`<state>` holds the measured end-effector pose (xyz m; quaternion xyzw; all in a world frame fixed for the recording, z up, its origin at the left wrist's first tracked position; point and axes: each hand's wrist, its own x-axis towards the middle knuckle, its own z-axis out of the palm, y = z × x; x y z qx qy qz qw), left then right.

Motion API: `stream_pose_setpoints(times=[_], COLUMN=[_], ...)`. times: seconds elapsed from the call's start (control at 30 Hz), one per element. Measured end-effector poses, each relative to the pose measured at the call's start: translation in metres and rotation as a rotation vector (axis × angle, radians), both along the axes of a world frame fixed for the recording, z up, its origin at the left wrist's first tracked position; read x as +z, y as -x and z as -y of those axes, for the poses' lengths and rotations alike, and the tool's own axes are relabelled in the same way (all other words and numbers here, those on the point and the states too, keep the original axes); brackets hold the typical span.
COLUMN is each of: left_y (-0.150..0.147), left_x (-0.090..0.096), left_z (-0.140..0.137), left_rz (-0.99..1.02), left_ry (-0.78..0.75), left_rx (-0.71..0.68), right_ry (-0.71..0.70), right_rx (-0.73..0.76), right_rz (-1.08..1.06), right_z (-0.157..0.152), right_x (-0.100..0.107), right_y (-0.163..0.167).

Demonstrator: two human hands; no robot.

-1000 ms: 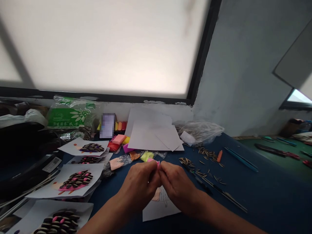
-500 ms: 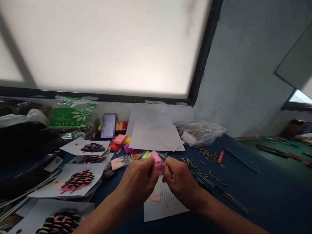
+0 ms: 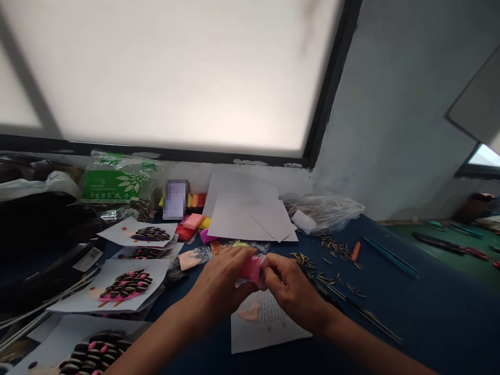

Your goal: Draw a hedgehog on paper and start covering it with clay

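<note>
A pink pack of modelling clay (image 3: 252, 271) in clear plastic is held between both hands over the blue table. My left hand (image 3: 224, 273) wraps round its left side, with the fingers over the top and the thumb below. My right hand (image 3: 287, 284) pinches the plastic at the pack's right end. Under the hands lies a white sheet (image 3: 269, 338) with a pencil drawing of an animal, its body full of short marks and its head covered in peach clay (image 3: 250, 312). The hands hide the drawing's upper part.
Finished seed-and-clay hedgehog pictures (image 3: 125, 286) lie at left. Clay packs (image 3: 193, 221) and white paper (image 3: 250, 208) sit behind the hands. At right are loose sunflower seeds (image 3: 336, 245), an orange clay stick (image 3: 355, 251), blue tweezers (image 3: 390, 256) and a seed-filled plastic bag (image 3: 328, 211).
My left hand has loosened from a fist and spread round the pink pack, which has dropped slightly. My right hand still pinches its plastic end. The view has shifted a little.
</note>
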<state>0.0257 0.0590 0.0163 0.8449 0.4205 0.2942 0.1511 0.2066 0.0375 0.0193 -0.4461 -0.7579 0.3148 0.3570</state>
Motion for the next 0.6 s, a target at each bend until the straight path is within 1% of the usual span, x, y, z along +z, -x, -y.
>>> stream_pose_setpoints(times=[0.07,0.27,0.47,0.6], left_y=[0.001,0.002,-0.001,-0.003], left_x=[-0.001,-0.002,-0.010,-0.015], left_z=[-0.002,-0.005,-0.007,-0.006], left_rz=[-0.009,0.008,0.048,0.070], left_ry=[0.031,0.080,0.137,0.140], left_rx=[-0.014,0.012,-0.002,-0.049], right_ry=[0.004,0.003,-0.132,-0.091], right_rx=[-0.013,-0.080,-0.051,-0.057], right_rz=[0.001,-0.014,-0.051,-0.035], right_z=[0.000,0.000,0.004,0.007], right_x=[0.000,-0.005,-0.004,-0.007], right_y=[0.000,0.003,0.002,-0.003])
